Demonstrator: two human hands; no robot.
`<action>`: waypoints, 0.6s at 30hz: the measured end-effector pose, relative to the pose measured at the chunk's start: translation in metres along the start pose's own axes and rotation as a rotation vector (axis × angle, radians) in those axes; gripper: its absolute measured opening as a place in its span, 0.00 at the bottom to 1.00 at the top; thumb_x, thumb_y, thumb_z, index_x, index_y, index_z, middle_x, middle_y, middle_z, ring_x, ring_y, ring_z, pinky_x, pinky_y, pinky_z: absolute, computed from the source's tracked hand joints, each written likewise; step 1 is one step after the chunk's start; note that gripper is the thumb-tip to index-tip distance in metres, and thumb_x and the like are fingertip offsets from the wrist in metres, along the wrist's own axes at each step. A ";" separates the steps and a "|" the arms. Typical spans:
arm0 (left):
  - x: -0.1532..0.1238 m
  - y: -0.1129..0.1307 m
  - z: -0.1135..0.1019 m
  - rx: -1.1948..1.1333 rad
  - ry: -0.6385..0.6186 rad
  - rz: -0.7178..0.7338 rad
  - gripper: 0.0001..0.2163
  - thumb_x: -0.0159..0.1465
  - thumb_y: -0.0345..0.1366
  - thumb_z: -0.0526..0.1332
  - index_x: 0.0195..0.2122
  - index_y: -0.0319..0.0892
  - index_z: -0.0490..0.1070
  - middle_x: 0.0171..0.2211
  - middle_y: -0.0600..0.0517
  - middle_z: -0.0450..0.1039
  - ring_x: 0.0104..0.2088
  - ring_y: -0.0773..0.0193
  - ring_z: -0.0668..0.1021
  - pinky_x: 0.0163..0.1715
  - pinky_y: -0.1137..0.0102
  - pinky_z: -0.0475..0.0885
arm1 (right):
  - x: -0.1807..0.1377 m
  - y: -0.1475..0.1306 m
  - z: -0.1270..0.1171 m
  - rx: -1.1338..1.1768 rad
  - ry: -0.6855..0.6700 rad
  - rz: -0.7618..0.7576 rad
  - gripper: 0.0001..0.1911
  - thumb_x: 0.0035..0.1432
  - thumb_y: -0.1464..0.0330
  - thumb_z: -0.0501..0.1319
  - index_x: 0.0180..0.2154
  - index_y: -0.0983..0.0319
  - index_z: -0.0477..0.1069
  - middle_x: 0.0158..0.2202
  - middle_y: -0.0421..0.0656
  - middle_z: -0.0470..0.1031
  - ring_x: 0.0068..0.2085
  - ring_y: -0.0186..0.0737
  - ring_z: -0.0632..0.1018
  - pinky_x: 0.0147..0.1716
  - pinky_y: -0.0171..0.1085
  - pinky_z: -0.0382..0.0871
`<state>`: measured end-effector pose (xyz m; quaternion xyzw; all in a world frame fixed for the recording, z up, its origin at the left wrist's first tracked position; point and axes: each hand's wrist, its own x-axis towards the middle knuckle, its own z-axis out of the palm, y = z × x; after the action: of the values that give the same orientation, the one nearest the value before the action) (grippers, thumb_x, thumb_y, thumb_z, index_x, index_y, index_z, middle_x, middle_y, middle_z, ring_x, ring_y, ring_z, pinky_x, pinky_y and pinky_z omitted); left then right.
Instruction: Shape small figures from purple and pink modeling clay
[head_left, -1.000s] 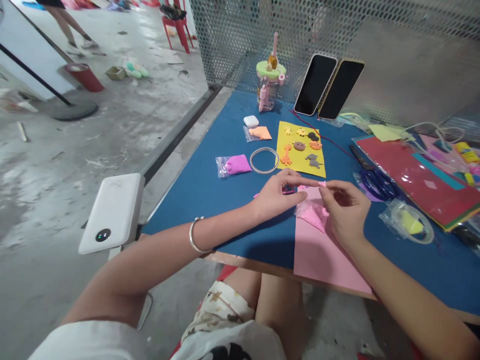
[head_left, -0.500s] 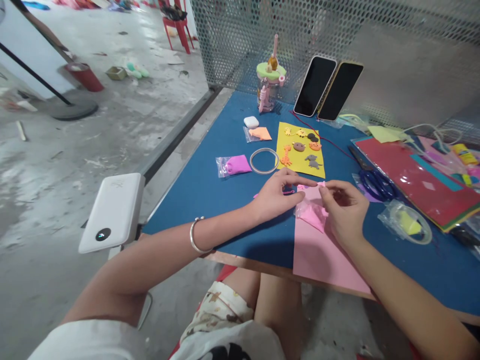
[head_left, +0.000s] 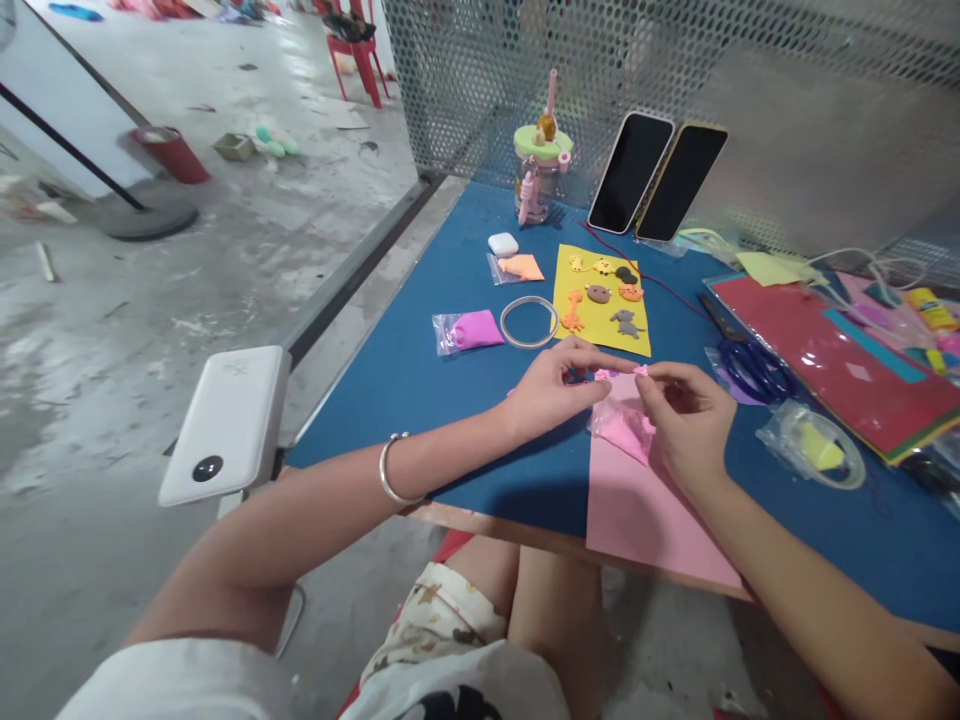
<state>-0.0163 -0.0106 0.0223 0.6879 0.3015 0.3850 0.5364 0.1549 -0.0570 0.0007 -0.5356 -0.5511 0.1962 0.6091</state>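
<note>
A pink sheet of paper (head_left: 637,520) lies at the table's front edge under both hands. With thumb and index finger my right hand (head_left: 694,415) pinches a small bit of pink clay (head_left: 642,370) over the sheet's far end. Reaching in from the left, my left hand (head_left: 559,390) has its fingers stretched out and its thumb apart; the index fingertip meets the same bit. Another small pink clay piece (head_left: 603,375) shows just below that finger, partly covered. Between the hands rests a clear bag of pink clay (head_left: 624,432).
Beyond the hands lies a yellow sheet (head_left: 636,345) with several clay animals. Left of it are a metal-looking ring (head_left: 528,322) and a bag of purple-pink clay (head_left: 477,329). Blue-handled scissors (head_left: 750,368) lie to the right. Two phones (head_left: 656,180) lean on the mesh panel.
Both hands keep almost the same place. The left thumb and fingers have shifted slightly, and the tool-like pink stick beside the left hand is now mostly hidden.
</note>
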 end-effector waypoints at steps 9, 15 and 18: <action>0.001 -0.011 -0.003 0.629 -0.015 0.134 0.07 0.57 0.31 0.60 0.32 0.44 0.78 0.37 0.50 0.69 0.41 0.60 0.68 0.47 0.62 0.64 | 0.002 0.004 0.006 0.326 -0.005 0.395 0.10 0.46 0.63 0.70 0.30 0.60 0.73 0.20 0.33 0.65 0.15 0.23 0.59 0.15 0.29 0.55; 0.001 -0.018 -0.002 0.745 -0.107 0.150 0.05 0.55 0.35 0.63 0.31 0.46 0.79 0.38 0.51 0.69 0.42 0.59 0.66 0.47 0.62 0.62 | -0.003 0.003 0.010 0.353 -0.019 0.401 0.10 0.47 0.65 0.70 0.31 0.60 0.74 0.19 0.32 0.63 0.15 0.23 0.60 0.15 0.29 0.56; 0.001 -0.018 -0.001 0.739 -0.161 0.121 0.06 0.55 0.38 0.64 0.32 0.48 0.80 0.38 0.51 0.68 0.43 0.58 0.66 0.47 0.62 0.62 | -0.003 0.004 0.010 0.327 -0.025 0.381 0.10 0.47 0.64 0.70 0.31 0.61 0.74 0.18 0.32 0.62 0.16 0.23 0.60 0.15 0.29 0.55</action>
<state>-0.0167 -0.0044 0.0050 0.8795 0.3359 0.2257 0.2505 0.1462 -0.0537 -0.0066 -0.5216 -0.4084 0.4009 0.6328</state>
